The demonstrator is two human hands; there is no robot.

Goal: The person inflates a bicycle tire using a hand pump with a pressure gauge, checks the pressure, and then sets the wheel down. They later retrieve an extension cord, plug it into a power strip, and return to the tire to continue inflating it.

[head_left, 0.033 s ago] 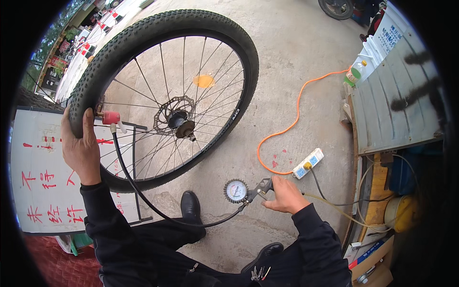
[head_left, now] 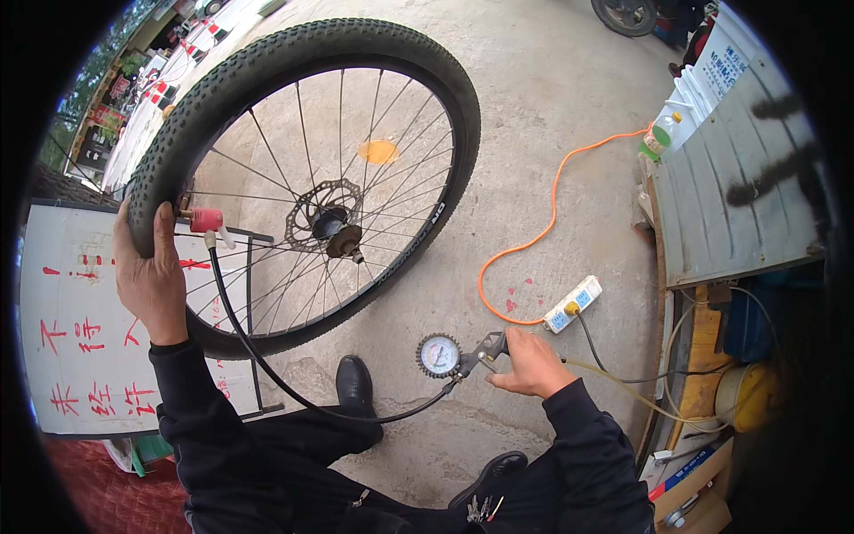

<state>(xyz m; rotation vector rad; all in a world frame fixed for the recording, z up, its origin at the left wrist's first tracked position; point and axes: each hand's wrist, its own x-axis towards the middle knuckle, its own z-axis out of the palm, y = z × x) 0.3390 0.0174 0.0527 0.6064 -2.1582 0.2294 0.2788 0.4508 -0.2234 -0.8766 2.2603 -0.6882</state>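
Observation:
My left hand (head_left: 153,278) grips the left side of a bicycle wheel's knobby black tyre (head_left: 294,50), thumb on the near face. The wheel stands tilted, its brake disc (head_left: 307,216) and hub showing. Beside my thumb, a red air chuck (head_left: 207,220) sits at the rim by the valve, which I cannot make out clearly. From the chuck a black hose (head_left: 258,353) curves down to a tyre inflator with a round dial gauge (head_left: 439,355). My right hand (head_left: 532,365) is closed round the inflator's grip. A pale air line (head_left: 614,374) runs off behind that hand.
An orange cable (head_left: 555,196) winds across the concrete to a white power strip (head_left: 574,303) with a yellow plug. A white sign board (head_left: 53,267) lies at left. A metal cabinet (head_left: 738,196), a bottle (head_left: 658,138) and a yellow machine (head_left: 747,399) stand at right.

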